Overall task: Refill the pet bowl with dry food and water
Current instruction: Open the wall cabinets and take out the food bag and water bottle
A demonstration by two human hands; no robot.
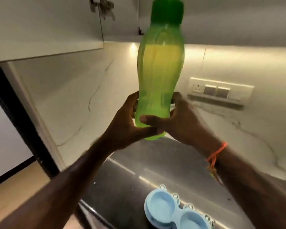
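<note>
1. Two hands hold up one green bottle [161, 76] in front of us, above the dark countertop [157, 164].
2. We wrap our left hand [127, 124] around the lower part of the bottle from the left, fingers curled behind it.
3. We clasp the same lower part with our right hand [180, 123] from the right, and its thumb lies across the front of the bottle near the base.
4. We carry the bottle nearly upright, leaning slightly to the right at the top, with its darker green cap [168, 10] on and uppermost.
5. We see the bottle is translucent; a paler yellowish band shows through its middle, though motion blur keeps us from telling what is inside.
6. We wear an orange thread band [216, 153] on the right wrist.
7. We find the light blue double pet bowl [173, 212] on the countertop at the lower edge of view, well below the bottle, and both of its round wells look bare.
8. We face a pale marble-patterned wall with a switch panel [220, 90] to the right of the bottle, and a wall cabinet [45, 30] hangs at upper left.
</note>
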